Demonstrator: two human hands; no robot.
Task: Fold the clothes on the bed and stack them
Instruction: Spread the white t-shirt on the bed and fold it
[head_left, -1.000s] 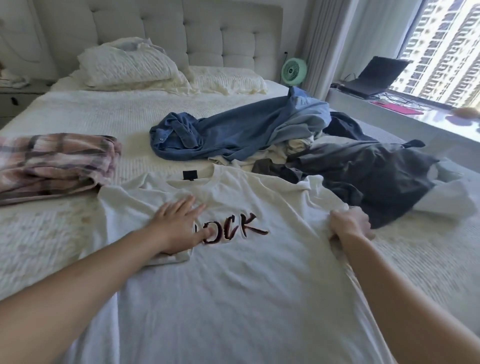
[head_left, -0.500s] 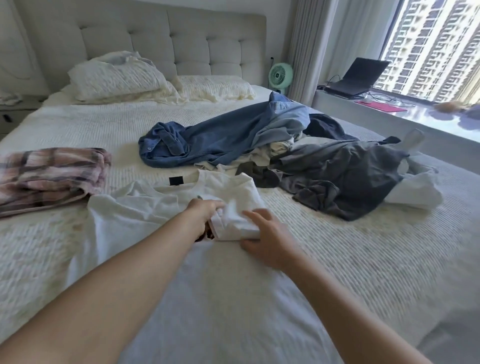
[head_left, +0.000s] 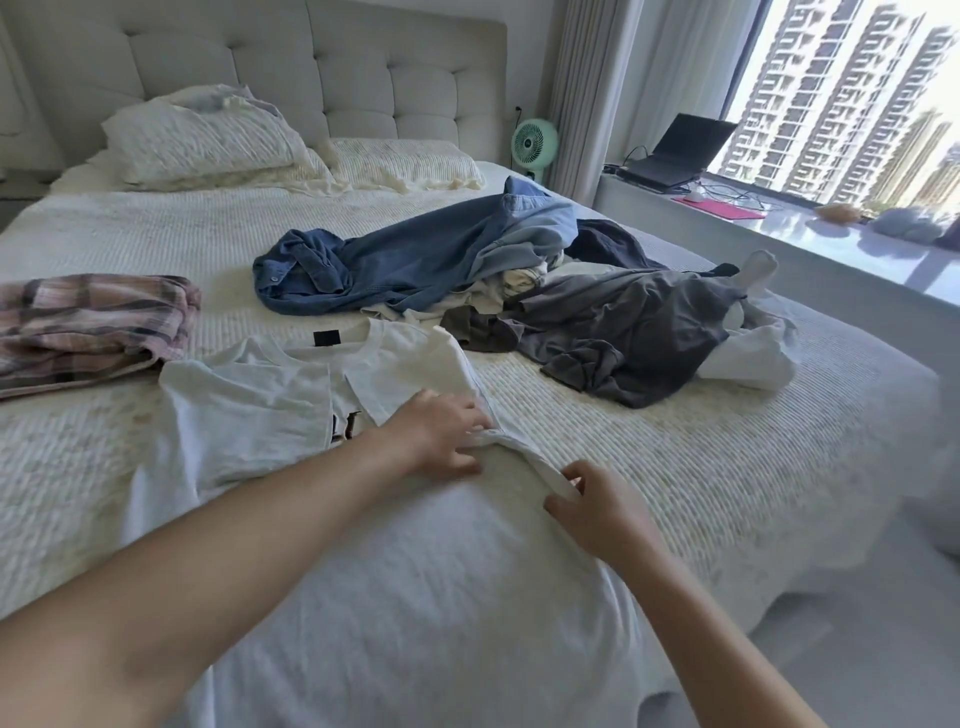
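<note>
Here, white T-shirt (head_left: 249, 415) under left hand (head_left: 441, 436), right hand (head_left: 597, 512) pinching edge

Home bedroom, bed (head_left: 675, 467), tufted headboard (head_left: 363, 78), pillows (head_left: 208, 135)

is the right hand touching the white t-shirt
Touching: the head view shows the right hand pinching the folded edge of the white t-shirt.

Head view, down over bed (head_left: 727, 467)
</note>
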